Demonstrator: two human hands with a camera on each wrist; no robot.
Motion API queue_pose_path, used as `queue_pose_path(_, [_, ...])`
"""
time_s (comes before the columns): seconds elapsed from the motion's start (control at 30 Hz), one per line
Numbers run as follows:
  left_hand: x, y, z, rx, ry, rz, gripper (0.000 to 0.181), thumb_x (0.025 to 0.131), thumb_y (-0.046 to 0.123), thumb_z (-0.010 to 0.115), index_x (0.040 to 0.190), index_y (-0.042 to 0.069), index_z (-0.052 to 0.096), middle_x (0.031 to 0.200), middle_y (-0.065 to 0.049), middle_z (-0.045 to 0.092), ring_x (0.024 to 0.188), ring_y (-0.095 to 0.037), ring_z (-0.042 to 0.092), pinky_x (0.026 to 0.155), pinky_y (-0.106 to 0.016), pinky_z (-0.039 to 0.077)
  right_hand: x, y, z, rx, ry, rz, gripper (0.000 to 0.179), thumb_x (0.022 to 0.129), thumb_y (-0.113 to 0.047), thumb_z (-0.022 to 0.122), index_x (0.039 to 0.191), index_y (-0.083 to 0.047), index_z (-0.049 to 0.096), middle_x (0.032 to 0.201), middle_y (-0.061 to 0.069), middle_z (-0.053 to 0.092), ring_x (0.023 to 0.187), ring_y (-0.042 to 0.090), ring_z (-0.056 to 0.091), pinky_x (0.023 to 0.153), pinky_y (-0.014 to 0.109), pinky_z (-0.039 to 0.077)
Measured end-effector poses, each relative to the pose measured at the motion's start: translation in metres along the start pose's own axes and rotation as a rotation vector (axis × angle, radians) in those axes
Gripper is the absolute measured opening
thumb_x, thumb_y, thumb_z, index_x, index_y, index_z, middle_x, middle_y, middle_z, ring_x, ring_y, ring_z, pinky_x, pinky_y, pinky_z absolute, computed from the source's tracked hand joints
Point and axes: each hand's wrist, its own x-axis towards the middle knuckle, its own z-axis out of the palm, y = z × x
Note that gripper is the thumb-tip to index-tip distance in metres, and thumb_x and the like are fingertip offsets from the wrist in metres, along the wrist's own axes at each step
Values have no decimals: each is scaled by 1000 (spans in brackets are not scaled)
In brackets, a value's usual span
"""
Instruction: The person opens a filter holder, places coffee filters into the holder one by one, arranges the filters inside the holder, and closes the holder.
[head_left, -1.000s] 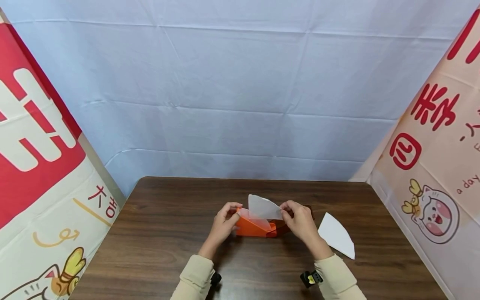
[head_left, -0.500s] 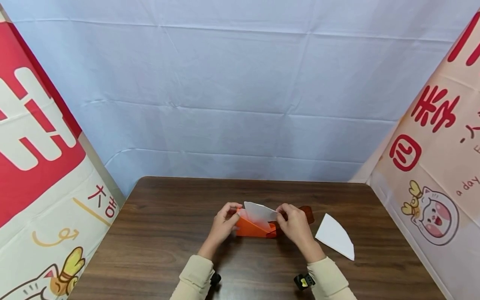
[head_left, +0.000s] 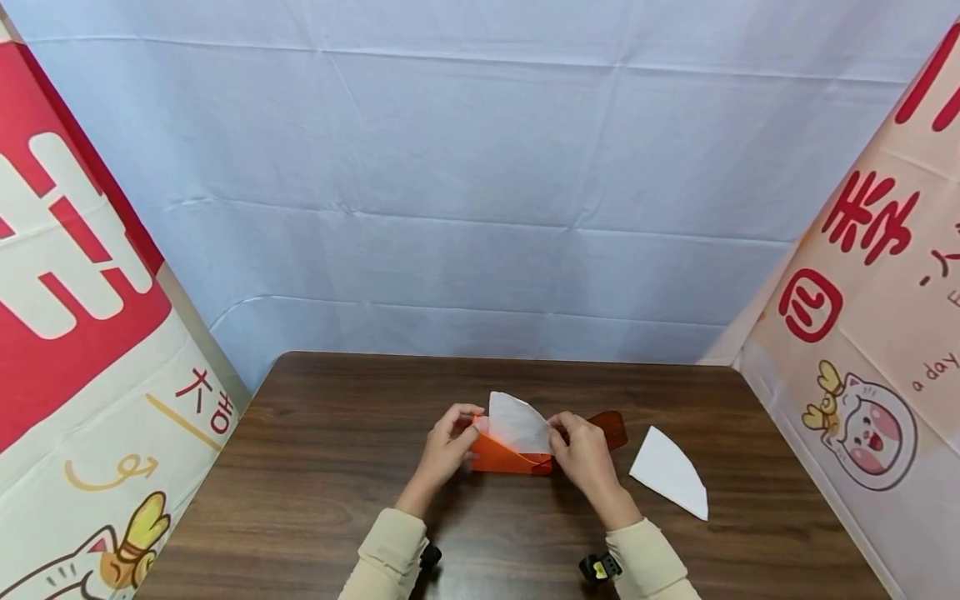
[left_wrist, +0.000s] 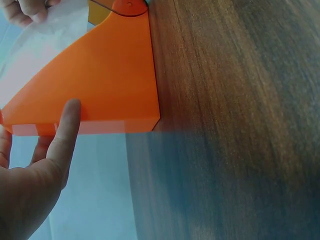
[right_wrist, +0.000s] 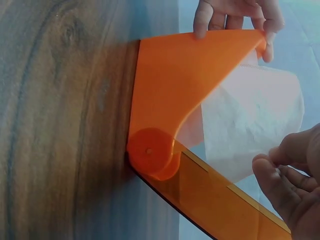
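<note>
An orange coffee filter holder [head_left: 497, 457] stands near the middle of the table. My left hand [head_left: 446, 443] grips its left end, the thumb [left_wrist: 70, 117] on the near wall and the fingers behind. A white cone coffee filter [head_left: 517, 423] rises out of the holder's open top, its lower part behind the orange wall. At the filter's right edge, my right hand [head_left: 583, 454] pinches the paper between thumb and fingertips. The holder's see-through amber lid [right_wrist: 215, 187] is swung open about the round hinge [right_wrist: 150, 152], passing behind my right hand.
Right of my right hand, a white fan-shaped filter, or a flat stack of them [head_left: 670, 475], lies on the brown wooden table [head_left: 337, 467]. A pale cloth [head_left: 480, 183] hangs behind the table, and printed cloths [head_left: 862, 350] flank both sides.
My right hand has moved left and slightly down with the coffee filter, which now sits lower over the holder and turned more upright. The left hand keeps its grip in place.
</note>
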Motion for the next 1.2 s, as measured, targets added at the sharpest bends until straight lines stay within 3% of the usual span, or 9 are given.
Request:
queue_pose_path(0.5, [0, 1, 1, -14, -1, -13, 20, 92, 18, 59, 112, 15, 59, 105, -10, 57, 87, -25, 57, 61, -46, 54, -6, 1, 13, 29, -3, 16, 8, 73, 0, 70, 74, -7, 66, 69, 1, 60, 56, 12, 52, 50, 29, 45])
queue_pose_path(0.8, [-8, 29, -1, -51, -43, 4, 26, 93, 9, 56, 117, -1, 55, 107, -19, 56, 91, -36, 57, 65, -56, 51, -8, 1, 19, 10, 52, -8, 14, 72, 4, 73, 76, -6, 66, 71, 4, 62, 59, 16, 56, 53, 34, 48])
queue_pose_path(1.2, [-9, 32, 0, -46, -36, -21, 25, 91, 3, 55, 116, 4, 56, 106, -15, 56, 92, -35, 57, 66, -56, 51, -11, 0, 24, 44, 23, 20, 14, 71, 5, 71, 73, -7, 64, 69, 3, 62, 58, 16, 56, 52, 32, 48])
